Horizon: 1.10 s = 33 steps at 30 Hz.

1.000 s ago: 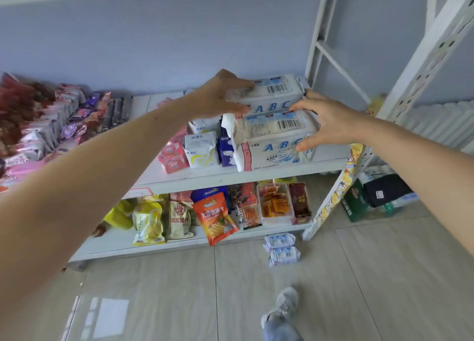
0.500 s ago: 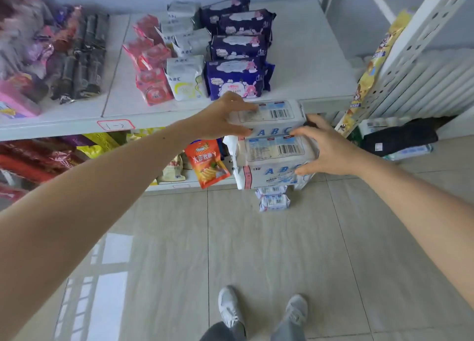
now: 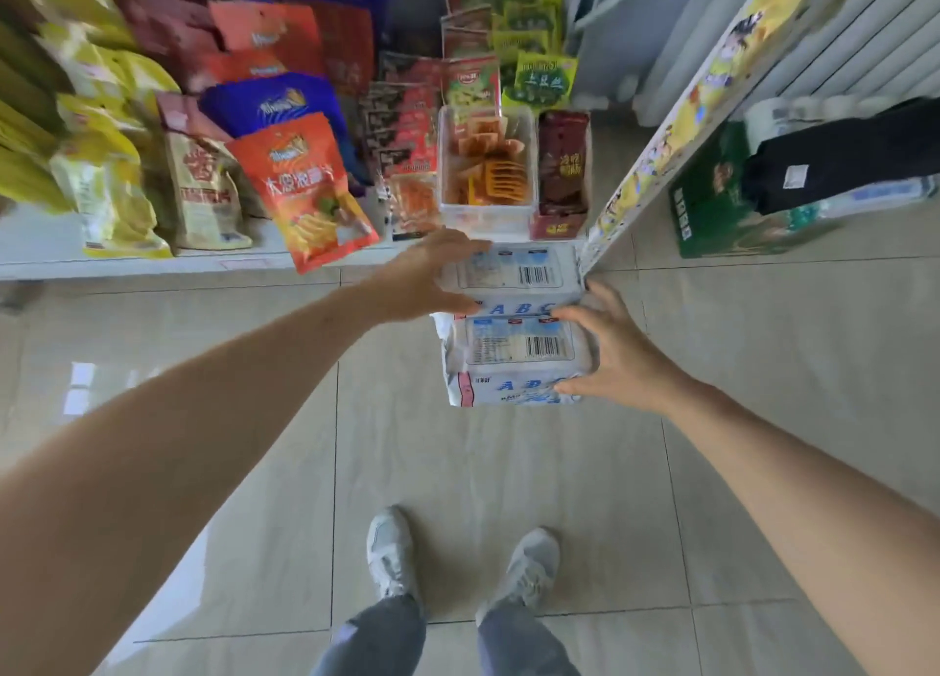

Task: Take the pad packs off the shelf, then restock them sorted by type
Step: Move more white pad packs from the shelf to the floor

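Two white ABC pad packs (image 3: 513, 319) stacked, clamped btwn left hand (image 3: 432, 278) and right hand (image 3: 610, 350), fingers curled on pack sides, above tiled floor (image 3: 458, 472) by bottom snack shelf (image 3: 127, 263)

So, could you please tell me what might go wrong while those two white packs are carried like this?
1. The upper ABC pack and lower ABC pack are only squeezed between the left hand and right hand; one could slip out.
2. The orange snack bag overhangs the shelf edge nearby and could get knocked off.
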Each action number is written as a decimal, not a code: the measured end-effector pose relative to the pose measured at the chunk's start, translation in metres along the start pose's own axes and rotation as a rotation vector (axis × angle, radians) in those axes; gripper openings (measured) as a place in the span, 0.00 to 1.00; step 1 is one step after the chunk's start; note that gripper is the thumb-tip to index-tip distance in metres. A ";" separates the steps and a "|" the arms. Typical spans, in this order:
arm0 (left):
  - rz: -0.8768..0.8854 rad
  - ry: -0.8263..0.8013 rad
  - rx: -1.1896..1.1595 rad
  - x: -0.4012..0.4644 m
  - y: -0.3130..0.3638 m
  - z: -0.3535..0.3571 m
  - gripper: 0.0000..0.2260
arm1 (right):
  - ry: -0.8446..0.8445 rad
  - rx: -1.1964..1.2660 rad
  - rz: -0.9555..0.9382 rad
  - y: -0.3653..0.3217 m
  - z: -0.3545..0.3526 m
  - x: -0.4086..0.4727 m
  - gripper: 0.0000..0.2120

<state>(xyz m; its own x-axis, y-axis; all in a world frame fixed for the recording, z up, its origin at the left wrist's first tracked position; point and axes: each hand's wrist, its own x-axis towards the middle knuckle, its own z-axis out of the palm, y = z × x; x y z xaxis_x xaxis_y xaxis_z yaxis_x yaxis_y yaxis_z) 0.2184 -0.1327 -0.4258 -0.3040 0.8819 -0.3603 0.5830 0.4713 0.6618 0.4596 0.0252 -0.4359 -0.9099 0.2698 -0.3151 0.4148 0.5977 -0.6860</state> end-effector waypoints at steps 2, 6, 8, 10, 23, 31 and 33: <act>-0.004 -0.016 0.028 0.019 -0.035 0.047 0.33 | 0.002 0.018 0.017 0.046 0.043 0.010 0.38; 0.005 -0.044 0.018 0.053 -0.104 0.139 0.33 | -0.013 0.058 0.051 0.132 0.130 0.026 0.38; -0.003 -0.057 -0.008 0.068 -0.137 0.181 0.32 | 0.000 0.060 0.057 0.170 0.169 0.036 0.38; -0.006 -0.051 -0.023 0.083 -0.167 0.219 0.33 | 0.010 0.049 0.062 0.205 0.202 0.046 0.38; 0.041 0.099 -0.009 0.166 -0.280 0.348 0.35 | 0.094 -0.059 0.019 0.337 0.299 0.108 0.37; 0.111 0.106 0.037 0.181 -0.300 0.362 0.27 | 0.152 -0.098 0.010 0.355 0.316 0.114 0.39; 0.127 0.098 0.068 0.183 -0.302 0.361 0.26 | 0.158 -0.102 0.005 0.356 0.316 0.114 0.40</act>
<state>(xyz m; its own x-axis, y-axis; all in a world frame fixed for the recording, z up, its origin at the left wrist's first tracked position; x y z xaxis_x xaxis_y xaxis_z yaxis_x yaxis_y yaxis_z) 0.2584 -0.1168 -0.9294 -0.2948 0.9324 -0.2090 0.6700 0.3576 0.6505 0.5042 0.0298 -0.9236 -0.9003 0.3832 -0.2064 0.4244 0.6673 -0.6121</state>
